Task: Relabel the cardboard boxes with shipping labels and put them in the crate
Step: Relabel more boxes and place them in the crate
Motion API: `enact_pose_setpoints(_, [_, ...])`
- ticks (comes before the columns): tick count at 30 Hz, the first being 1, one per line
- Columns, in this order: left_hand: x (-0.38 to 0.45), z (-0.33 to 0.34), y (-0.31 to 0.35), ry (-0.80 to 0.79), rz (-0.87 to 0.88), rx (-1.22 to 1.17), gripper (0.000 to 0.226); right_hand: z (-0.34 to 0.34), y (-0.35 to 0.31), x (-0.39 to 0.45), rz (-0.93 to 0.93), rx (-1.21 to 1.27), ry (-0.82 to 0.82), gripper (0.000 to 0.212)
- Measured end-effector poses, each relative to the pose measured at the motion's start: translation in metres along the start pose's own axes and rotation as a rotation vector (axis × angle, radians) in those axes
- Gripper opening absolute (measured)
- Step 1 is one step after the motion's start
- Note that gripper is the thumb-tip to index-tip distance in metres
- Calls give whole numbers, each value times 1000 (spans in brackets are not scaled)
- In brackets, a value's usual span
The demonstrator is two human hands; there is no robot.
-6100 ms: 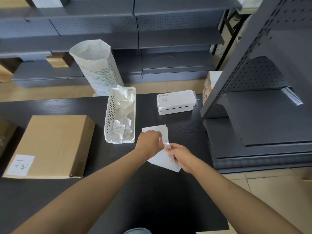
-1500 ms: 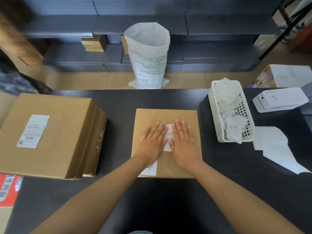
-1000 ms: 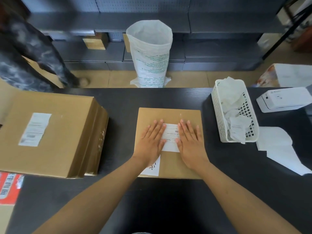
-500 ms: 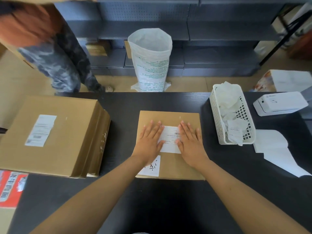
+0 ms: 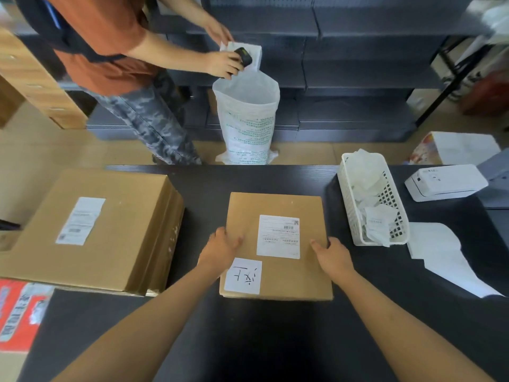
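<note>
Resting on the black table (image 5: 275,340) in front of me, the small cardboard box (image 5: 276,245) lies flat with a printed shipping label (image 5: 278,236) stuck on the middle of its top and a white square note (image 5: 243,276) with handwriting at its near left corner. My left hand (image 5: 220,248) sits at the box's left edge, fingers loosely curled with the tips on the cardboard; my right hand (image 5: 332,253) does the same at the right edge, thumb touching the top, fingers bent down by the side. Neither hand closes fully around the box, and whether they press or only touch I cannot tell.

To my left lies a larger cardboard box (image 5: 91,230) bearing its own label, apart from the small one. To my right stands a white plastic basket (image 5: 371,199) full of crumpled paper scraps, and beyond it a white label printer (image 5: 446,181). Sheets of white backing paper (image 5: 446,255) lie just beside the basket on the table.

Across the table stands another person in an orange shirt (image 5: 104,42), holding a small dark device over a tall white woven sack (image 5: 248,119) on the floor.
</note>
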State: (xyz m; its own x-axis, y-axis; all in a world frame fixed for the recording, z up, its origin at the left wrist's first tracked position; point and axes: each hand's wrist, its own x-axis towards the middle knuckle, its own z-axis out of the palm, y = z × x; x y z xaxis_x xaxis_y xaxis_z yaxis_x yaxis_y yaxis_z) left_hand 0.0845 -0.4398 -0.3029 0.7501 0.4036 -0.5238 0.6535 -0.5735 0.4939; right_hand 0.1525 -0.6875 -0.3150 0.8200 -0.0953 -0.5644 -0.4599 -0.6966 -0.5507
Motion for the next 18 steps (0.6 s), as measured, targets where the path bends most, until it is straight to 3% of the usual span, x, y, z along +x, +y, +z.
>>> enact_pose_setpoints(4, [-2,2,1,0,-21,-153,62,-1,-3,1,67,106,-50,58])
enact_pose_setpoints(18, [4,-77,57,128,128,-49,60,-55,-70,-8,-114,113,50,65])
